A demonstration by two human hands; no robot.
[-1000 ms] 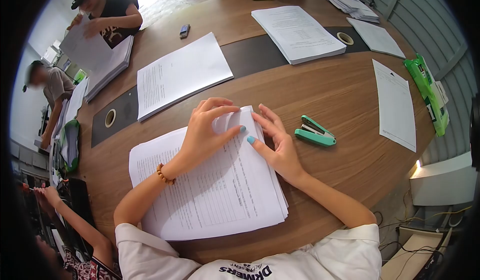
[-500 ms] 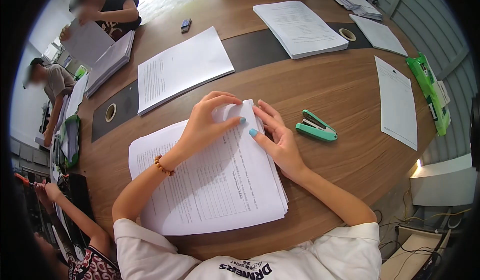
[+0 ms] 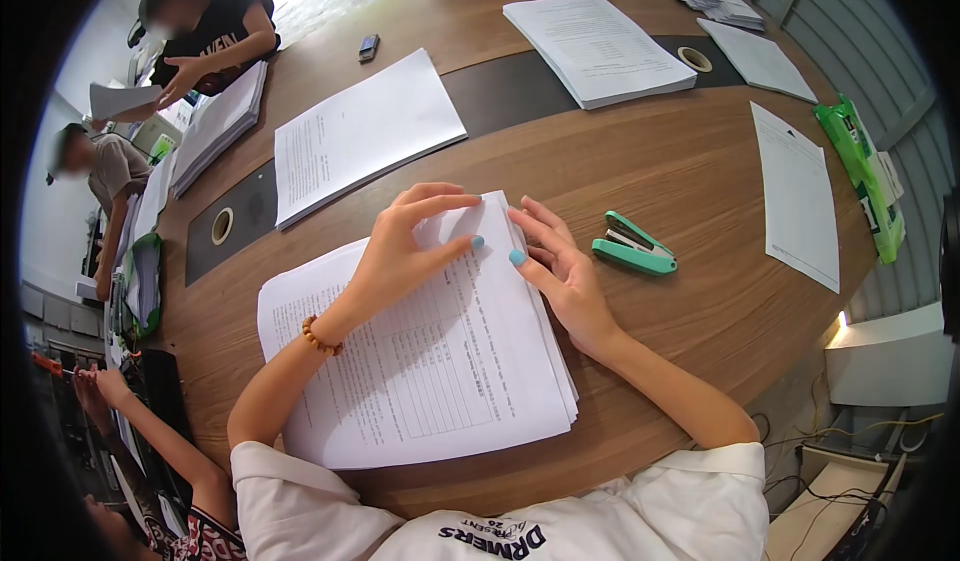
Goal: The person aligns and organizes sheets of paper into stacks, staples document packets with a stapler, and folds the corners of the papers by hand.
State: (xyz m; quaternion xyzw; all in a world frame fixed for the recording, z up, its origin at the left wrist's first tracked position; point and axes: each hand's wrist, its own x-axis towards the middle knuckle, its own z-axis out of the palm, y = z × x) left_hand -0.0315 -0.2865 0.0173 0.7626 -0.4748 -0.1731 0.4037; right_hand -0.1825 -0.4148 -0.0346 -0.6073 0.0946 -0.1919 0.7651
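Paper stack (image 3: 430, 376) at near edge of worktop (image 3: 600, 176). Left hand (image 3: 408, 244) curved over stack's far end; can't tell if pinching sheets. Right hand (image 3: 570, 289) loosely open, at stack's right side. Green stapler (image 3: 652, 260) beside it. Printed sheet (image 3: 797, 206), green packet (image 3: 859, 176) near worktop's right edge.

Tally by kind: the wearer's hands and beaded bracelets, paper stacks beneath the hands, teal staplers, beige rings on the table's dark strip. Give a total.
Hands (left hand, right hand): 2
Beaded bracelet: 1
Paper stack: 1
Teal stapler: 1
Beige rings: 2
Total: 7
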